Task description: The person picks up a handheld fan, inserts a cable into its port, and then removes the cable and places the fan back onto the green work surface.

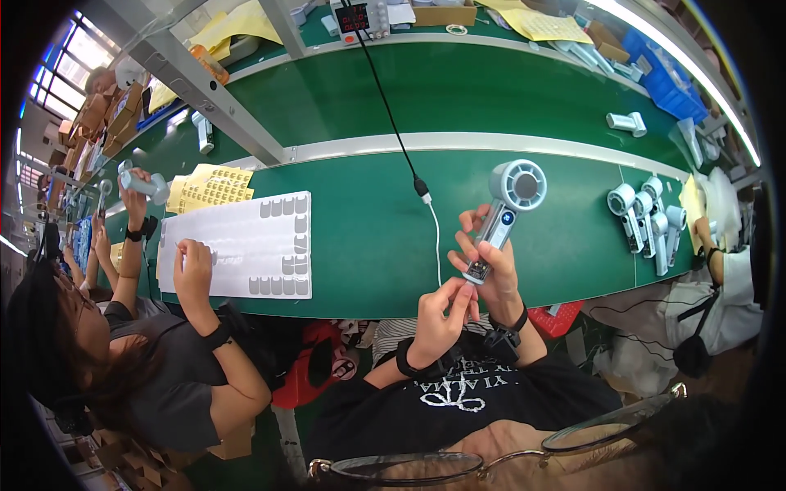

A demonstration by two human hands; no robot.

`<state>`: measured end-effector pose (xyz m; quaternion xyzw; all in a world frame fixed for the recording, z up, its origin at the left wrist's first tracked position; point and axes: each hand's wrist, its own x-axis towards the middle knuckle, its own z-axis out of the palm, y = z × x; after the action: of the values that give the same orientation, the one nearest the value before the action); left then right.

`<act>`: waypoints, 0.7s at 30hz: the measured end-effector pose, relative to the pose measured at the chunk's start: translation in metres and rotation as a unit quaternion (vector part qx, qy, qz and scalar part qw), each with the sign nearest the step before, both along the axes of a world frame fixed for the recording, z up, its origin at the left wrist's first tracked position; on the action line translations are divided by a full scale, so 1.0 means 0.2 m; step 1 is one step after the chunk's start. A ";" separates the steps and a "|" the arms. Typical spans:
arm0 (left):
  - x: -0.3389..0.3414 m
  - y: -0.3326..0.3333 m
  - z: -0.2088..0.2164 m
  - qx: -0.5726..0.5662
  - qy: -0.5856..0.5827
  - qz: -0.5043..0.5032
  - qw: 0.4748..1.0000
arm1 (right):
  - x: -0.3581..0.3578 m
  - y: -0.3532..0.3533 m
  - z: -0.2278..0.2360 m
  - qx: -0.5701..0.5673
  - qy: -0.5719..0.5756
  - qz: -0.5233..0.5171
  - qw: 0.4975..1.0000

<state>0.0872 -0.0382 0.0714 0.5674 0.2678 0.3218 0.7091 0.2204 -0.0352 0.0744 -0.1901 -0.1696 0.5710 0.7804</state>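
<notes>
Above the green bench, my right hand [503, 277] is closed around the handle of a light-blue handheld fan [509, 196]. The fan stands nearly upright, its round head up, with a dark round panel and a see-through handle section showing parts inside. At the fan's lower end, my left hand [438, 323] is closed in a pinch. A white cable [436, 233] runs down from a black connector [421, 186] to these fingers. My fingertips hide its end, so whether it sits in the fan cannot be seen.
Several similar fans [651, 217] lie in a group at the right. To the left are a white sheet of grey stickers [237, 245], yellow sticker sheets [209, 186] and a co-worker's hands. A metal post [205, 90] and a power supply [360, 20] stand farther back.
</notes>
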 end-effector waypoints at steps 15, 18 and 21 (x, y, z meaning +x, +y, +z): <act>0.00 0.07 -0.01 0.018 -0.007 -0.039 0.999 | 0.05 0.00 -0.01 -0.007 -0.247 -0.066 0.967; -0.03 0.07 -0.06 0.040 0.018 -0.024 0.999 | 0.04 0.00 -0.01 -0.006 -0.264 -0.075 0.961; -0.05 0.09 -0.11 0.064 0.028 -0.014 0.997 | 0.04 0.00 0.01 -0.019 -0.281 -0.076 0.956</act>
<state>0.0781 -0.0193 0.0503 0.6243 0.2580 0.3122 0.6680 0.2276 -0.0350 0.0763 -0.3700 -0.3565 0.4369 0.7383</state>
